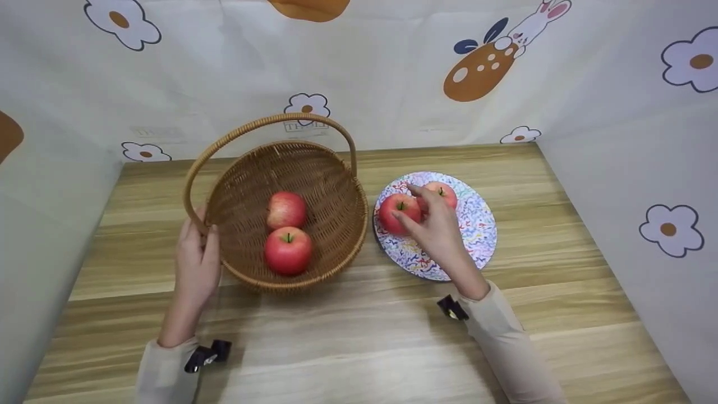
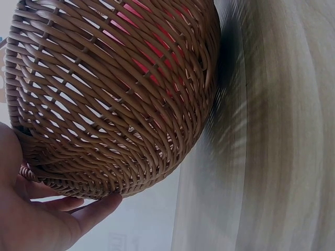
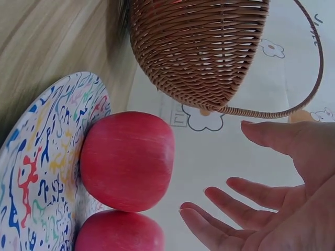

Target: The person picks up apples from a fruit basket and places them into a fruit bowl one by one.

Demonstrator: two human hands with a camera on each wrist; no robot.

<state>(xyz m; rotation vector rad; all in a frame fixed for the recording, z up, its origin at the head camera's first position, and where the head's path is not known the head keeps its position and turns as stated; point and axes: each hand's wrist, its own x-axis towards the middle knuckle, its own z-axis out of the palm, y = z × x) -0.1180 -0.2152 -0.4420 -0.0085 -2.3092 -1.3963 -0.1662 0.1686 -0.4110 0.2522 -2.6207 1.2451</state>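
Observation:
A brown wicker basket [image 1: 241,196] with a tall arched handle holds two red apples, one apple [image 1: 289,251] in front of the other apple [image 1: 286,210]. My left hand [image 1: 196,258] grips the basket's left rim beside the foot of the handle, thumb on the inner side and fingers outside. On a round plate [image 1: 477,235] with a multicolored squiggle pattern sit two more red apples, the left apple [image 3: 128,161] and the right apple [image 1: 443,193]. Above them hovers my right hand [image 1: 437,227], its fingers spread and apart from the fruit in the right wrist view.
The basket and plate stand side by side on a wood-grain table [image 1: 336,342]. A pale sheet [image 1: 392,73] printed with flowers and a rabbit rises behind the table and along both sides. The basket's handle arches high over its opening.

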